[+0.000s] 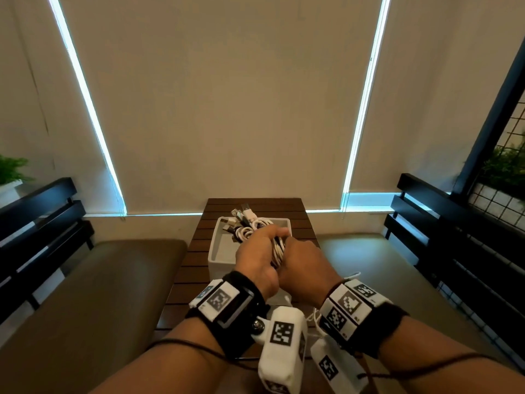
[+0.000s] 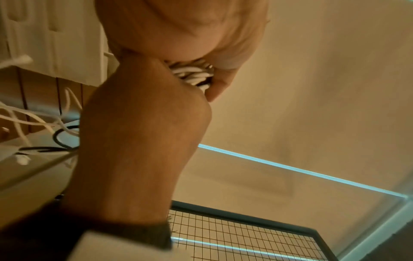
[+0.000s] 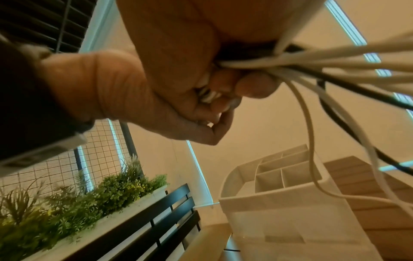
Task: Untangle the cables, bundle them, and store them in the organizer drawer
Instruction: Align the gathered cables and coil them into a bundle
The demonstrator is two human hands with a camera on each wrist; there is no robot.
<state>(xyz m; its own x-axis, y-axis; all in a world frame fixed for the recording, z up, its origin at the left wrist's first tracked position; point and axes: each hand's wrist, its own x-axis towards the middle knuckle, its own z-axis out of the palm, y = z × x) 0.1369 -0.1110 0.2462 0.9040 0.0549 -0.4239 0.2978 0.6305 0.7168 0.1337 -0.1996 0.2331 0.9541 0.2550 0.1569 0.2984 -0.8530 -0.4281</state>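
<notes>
White and black cables (image 1: 277,247) sit gathered into one thick bundle at frame centre in the head view, clamped between both hands just above the white organizer drawer (image 1: 224,251). Left hand (image 1: 257,255) wraps the bundle from the left side, fingers curled over its top. Right hand (image 1: 302,268) closes on it from the right; the two hands touch each other around the coil. Connector ends (image 1: 244,213) fan out of the far end of the bundle, over the drawer's far rim.

Right wrist view: fingertips (image 3: 254,86) curl tight on the strands, and several loose lengths (image 3: 335,123) trail down the right of the frame toward the open drawer, whose divided compartments (image 3: 281,173) show lower right of centre. So the bundle is not fully gathered. Left wrist view: only a short stack of white loops (image 2: 192,74) shows between the two hands, upper centre; more slack cable (image 2: 33,121) lies on the slatted wooden worktop (image 2: 40,91) at far left.

Step in hand, as judged: bundling, late stage, coil formed and held but tails hanging. No tie or strap can be seen on the bundle.

Next move likely calls for taking in the trailing lengths while one hand keeps the coil compressed, then lowering it into the drawer. Risk: easing either grip could let the loops spring apart. Which compartment suits the bundle cannot be told.
</notes>
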